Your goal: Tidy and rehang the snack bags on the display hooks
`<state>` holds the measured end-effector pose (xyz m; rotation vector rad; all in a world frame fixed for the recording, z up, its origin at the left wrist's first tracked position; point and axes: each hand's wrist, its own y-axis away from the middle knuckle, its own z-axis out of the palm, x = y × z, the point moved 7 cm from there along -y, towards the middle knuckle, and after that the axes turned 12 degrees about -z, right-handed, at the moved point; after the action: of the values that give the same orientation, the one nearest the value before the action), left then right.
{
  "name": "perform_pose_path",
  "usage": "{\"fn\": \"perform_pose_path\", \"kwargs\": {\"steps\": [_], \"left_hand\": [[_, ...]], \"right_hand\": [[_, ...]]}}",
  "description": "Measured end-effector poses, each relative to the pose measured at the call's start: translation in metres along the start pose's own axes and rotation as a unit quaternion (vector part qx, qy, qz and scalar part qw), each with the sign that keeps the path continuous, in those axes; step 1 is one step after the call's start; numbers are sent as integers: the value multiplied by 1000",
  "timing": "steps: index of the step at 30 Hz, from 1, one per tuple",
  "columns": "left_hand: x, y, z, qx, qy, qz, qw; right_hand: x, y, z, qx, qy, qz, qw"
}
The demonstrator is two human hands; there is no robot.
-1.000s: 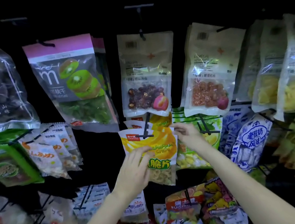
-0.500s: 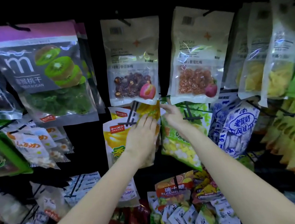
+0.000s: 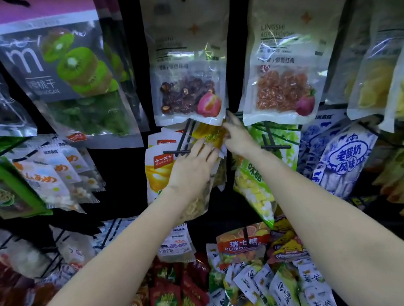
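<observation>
Yellow banana chip bags (image 3: 158, 170) hang on a black display hook (image 3: 181, 144) in the middle of the rack. My left hand (image 3: 193, 171) lies over the front of these bags with its fingers stretched toward the hook. My right hand (image 3: 238, 138) pinches the yellow top of a banana chip bag (image 3: 210, 134) just right of the hook, under a dried fruit bag (image 3: 187, 77). The lower part of the held bag is hidden behind my left hand.
Kiwi bag (image 3: 63, 76) hangs upper left, an orange dried fruit bag (image 3: 284, 63) upper right. A green candy bag (image 3: 259, 178) and blue-and-white yogurt bags (image 3: 344, 158) hang to the right. Loose snack packs (image 3: 250, 283) are piled below.
Both hands have risen to the hook. The front banana chip bag, held low a second ago, now has its top up beside the hook, and the view has moved closer.
</observation>
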<state>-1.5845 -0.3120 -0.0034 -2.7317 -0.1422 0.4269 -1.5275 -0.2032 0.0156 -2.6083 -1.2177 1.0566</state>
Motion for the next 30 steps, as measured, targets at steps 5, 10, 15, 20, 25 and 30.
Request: {"fn": "perform_pose_path", "kwargs": {"steps": [5, 10, 15, 20, 25, 30], "left_hand": [[-3, 1, 0, -17, -16, 10, 1000], [-9, 12, -13, 70, -44, 67, 994], [-12, 17, -21, 103, -10, 91, 990], [-15, 17, -20, 115, 11, 98, 988], [-13, 15, -16, 132, 40, 80, 987], [-11, 22, -10, 83, 103, 89, 987]], "right_hand": [[6, -5, 6, -10, 52, 7, 999], [2, -5, 4, 35, 96, 16, 995], [-1, 6, 3, 85, 115, 28, 989], [-3, 16, 6, 93, 56, 46, 993], [-4, 35, 3, 97, 11, 44, 994], [-7, 38, -9, 91, 40, 49, 994]]}}
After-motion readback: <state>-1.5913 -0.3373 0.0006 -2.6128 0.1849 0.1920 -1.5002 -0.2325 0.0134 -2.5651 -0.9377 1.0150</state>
